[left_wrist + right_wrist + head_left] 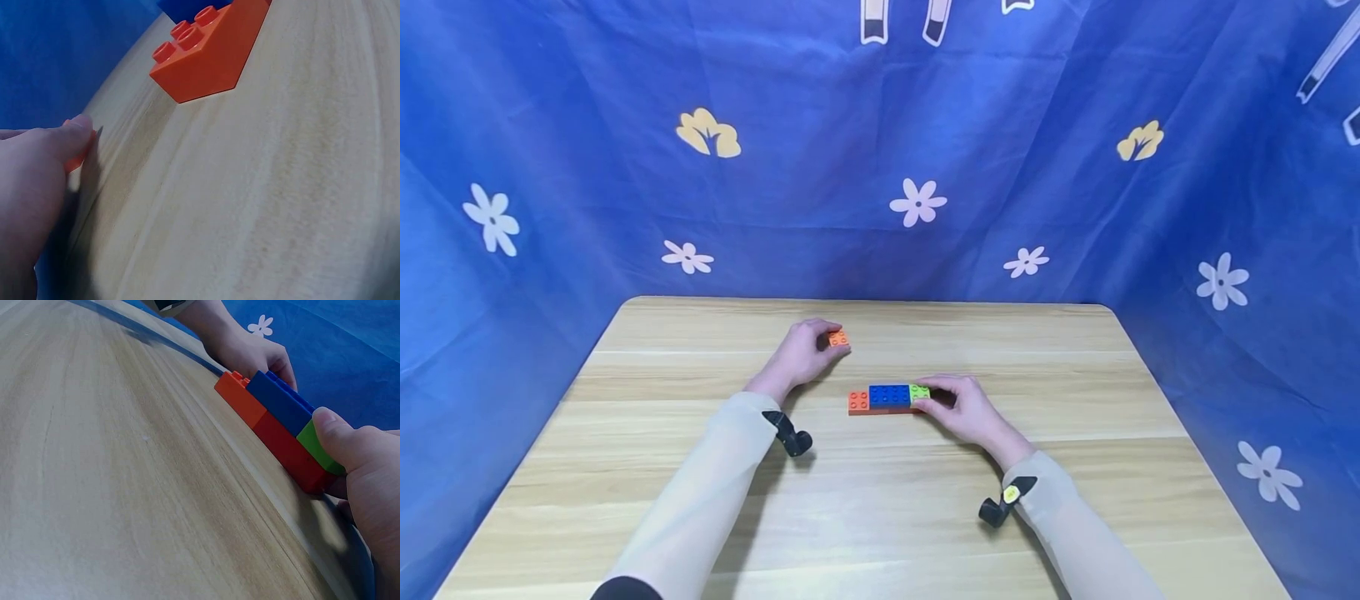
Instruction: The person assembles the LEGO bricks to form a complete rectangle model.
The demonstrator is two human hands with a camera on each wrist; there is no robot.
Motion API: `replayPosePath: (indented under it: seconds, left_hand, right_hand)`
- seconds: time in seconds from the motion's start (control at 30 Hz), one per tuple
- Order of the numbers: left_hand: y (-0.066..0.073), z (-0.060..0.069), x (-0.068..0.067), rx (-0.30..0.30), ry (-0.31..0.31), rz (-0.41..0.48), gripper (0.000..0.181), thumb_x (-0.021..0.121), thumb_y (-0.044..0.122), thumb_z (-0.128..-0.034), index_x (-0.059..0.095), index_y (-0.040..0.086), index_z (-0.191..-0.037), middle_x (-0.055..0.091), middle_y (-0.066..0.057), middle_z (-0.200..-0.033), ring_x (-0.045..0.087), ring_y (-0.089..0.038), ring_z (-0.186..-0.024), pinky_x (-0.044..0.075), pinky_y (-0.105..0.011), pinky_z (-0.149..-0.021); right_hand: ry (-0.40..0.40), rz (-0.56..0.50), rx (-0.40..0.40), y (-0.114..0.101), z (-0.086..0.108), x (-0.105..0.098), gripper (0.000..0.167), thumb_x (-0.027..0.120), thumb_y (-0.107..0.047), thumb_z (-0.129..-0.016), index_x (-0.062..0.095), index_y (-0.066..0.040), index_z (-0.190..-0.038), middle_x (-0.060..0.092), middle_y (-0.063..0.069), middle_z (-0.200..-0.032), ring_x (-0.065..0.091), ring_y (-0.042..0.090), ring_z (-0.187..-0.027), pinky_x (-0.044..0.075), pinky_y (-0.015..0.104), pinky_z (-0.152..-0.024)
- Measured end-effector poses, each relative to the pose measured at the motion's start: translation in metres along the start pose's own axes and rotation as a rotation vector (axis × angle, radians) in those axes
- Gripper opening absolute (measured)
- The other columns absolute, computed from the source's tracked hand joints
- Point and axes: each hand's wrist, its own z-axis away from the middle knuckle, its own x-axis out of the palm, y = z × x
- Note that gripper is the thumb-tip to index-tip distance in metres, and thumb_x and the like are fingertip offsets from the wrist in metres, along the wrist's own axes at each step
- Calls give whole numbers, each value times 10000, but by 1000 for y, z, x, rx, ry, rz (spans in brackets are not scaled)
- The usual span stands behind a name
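My left hand (801, 354) pinches a small orange toy brick (838, 338) between thumb and fingers, behind and left of a joined row of bricks. Whether that brick touches the table I cannot tell. Along the row's bottom lie an orange brick (240, 400) at the left end and a red brick (284, 450) beside it. On top sit a blue brick (889, 394) and, at the right end, a light green brick (919, 392). My right hand (966, 408) grips the row's right end, thumb against the green brick. The orange end brick (206, 59) shows bare studs.
The bricks stand on a light wood-grain table (865, 517). A blue cloth (820, 208) printed with flowers hangs behind the table and at both sides. Each forearm wears a small black strapped camera (796, 440) above the tabletop.
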Motion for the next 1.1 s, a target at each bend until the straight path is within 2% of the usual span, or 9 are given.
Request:
replayPosePath:
  seconds: [0.27, 0.57, 0.83, 0.93, 1.1]
  left_hand:
    - [0, 0, -4, 7, 0, -26, 501, 793, 308, -980, 689, 10, -1368, 673, -182, -1336, 565, -404, -1300, 410, -517, -1149]
    - [4, 3, -9, 23, 4, -31, 521, 780, 332, -987, 671, 20, -1390, 646, -188, -1392, 564, -413, -1321, 388, -538, -1173]
    - [15, 10, -14, 52, 1, 23, 478, 794, 286, -984, 682, 20, -1364, 679, -144, -1300, 708, -316, -1093, 560, -458, -1003]
    - [19, 14, -17, 67, -2, 46, 462, 786, 270, -992, 683, 10, -1360, 681, -133, -1287, 709, -315, -1100, 578, -440, -980]
    - [23, 19, -20, 95, -1, 47, 465, 785, 272, -992, 679, 11, -1363, 685, -116, -1300, 683, -329, -1164, 557, -459, -1017]
  right_hand:
    - [-6, -5, 5, -2, -2, 1, 363, 831, -285, -953, 781, -141, -1283, 749, -9, -1264, 682, 189, -1213, 511, 408, -1079]
    - [-6, -10, 18, -2, -2, 2, 360, 835, -285, -950, 784, -151, -1281, 748, -15, -1265, 678, 180, -1216, 507, 395, -1082]
    - [-7, -12, 16, -2, -1, 2, 357, 831, -266, -954, 781, -134, -1282, 748, 0, -1269, 677, 190, -1220, 501, 405, -1090]
    - [-8, -8, 19, -2, 0, 1, 358, 830, -275, -955, 781, -146, -1285, 747, -8, -1269, 677, 192, -1221, 501, 418, -1091]
    - [-5, -13, 15, -1, 0, 0, 363, 829, -275, -955, 780, -135, -1286, 746, -6, -1270, 677, 199, -1222, 502, 415, -1089]
